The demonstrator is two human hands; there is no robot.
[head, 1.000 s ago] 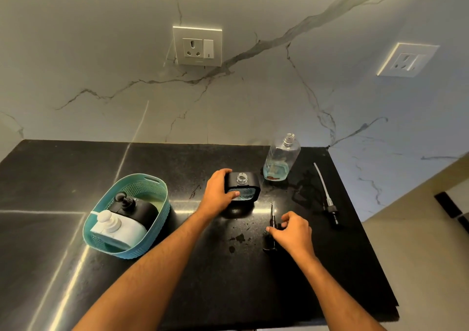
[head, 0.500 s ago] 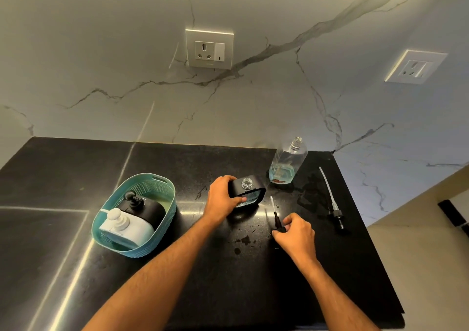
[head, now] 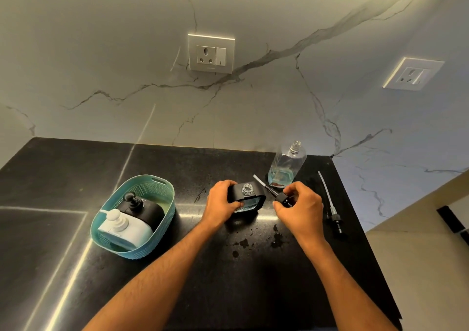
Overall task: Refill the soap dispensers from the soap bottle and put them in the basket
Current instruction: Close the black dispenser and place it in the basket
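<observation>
A black soap dispenser (head: 250, 196) with an uncapped clear neck stands on the dark counter (head: 63, 178); blue soap shows in its lower window. My left hand (head: 220, 202) grips its left side. My right hand (head: 298, 205) pinches a black pump head (head: 282, 198), lifted off the counter, its thin tube (head: 262, 184) slanting up-left beside the dispenser's neck. Behind stands the clear soap bottle (head: 286, 164), uncapped, with a little blue soap at the bottom. A teal basket (head: 152, 186) at the left holds a white dispenser (head: 124, 228) and a black dispenser (head: 140, 207).
A second pump (head: 332, 211) with a long white tube lies at the counter's right, close to its edge. Dark drips (head: 243, 243) spot the counter in front of my hands. Two wall sockets (head: 210, 52) sit on the marble wall behind.
My right hand has picked the pump head up off the counter and carried it up toward the dispenser's neck. My left hand kept its grip on the dispenser.
</observation>
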